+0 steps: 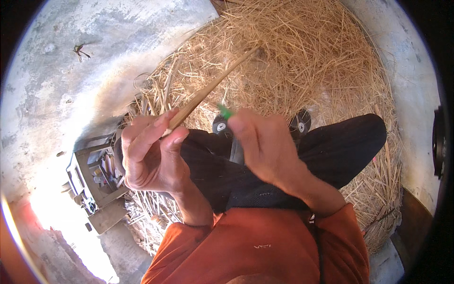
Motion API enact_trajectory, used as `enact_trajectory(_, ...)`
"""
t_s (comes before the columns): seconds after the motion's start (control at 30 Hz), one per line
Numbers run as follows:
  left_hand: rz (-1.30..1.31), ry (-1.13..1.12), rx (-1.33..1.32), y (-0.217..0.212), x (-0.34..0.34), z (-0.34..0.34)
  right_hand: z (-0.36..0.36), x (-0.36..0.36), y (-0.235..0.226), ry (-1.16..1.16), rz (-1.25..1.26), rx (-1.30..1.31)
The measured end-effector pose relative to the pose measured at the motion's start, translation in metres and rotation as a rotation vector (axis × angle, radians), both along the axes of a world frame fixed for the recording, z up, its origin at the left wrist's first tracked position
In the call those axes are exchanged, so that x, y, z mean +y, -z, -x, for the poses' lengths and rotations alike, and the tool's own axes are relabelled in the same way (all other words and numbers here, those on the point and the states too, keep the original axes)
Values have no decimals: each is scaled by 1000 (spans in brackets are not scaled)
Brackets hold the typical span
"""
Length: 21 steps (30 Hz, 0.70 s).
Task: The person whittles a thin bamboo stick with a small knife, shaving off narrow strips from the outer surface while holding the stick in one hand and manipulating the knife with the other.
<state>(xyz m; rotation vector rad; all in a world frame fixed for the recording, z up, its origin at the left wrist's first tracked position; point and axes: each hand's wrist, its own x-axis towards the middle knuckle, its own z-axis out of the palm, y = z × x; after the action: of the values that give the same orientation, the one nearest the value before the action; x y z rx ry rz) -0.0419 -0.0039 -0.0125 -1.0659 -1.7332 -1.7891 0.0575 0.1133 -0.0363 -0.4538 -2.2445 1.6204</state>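
My left hand (153, 149) pinches the thick near end of a long tapered bamboo stick (208, 87) between thumb and fingers. The stick slants up and away to the right, and its far tip lies over the straw. Its cut near end shows pale beside my thumb. In my closed right hand (267, 142) is a small green-handled tool (224, 111), its green end pointing at the stick. That tool is partly hidden by my fingers and blurred, so its kind is unclear. A gap shows between it and the stick.
Loose straw (302, 61) covers the floor ahead and around my crossed legs in dark trousers (340, 142). A wooden box (101, 177) with small items stands at the left, by a worn pale wall (56, 71). A dark round object (439, 142) is at the right wall.
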Motion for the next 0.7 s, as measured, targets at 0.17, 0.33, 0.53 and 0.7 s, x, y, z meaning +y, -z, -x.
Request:
enact_trajectory(0.17,-26,-91,-13,2,10,-15,3,-14,-8,-24,40,109)
enact_trajectory(0.33,-22,-118,5,4,4,-13,7,-17,-2,15,-124,60)
enact_trajectory(0.53,49,-166,29,0,-5,-14,1,-23,10,79,-267,25)
enact_trajectory(0.7,31,-237,-25,0,-6,-9,-7,-21,20,158,-394,-17)
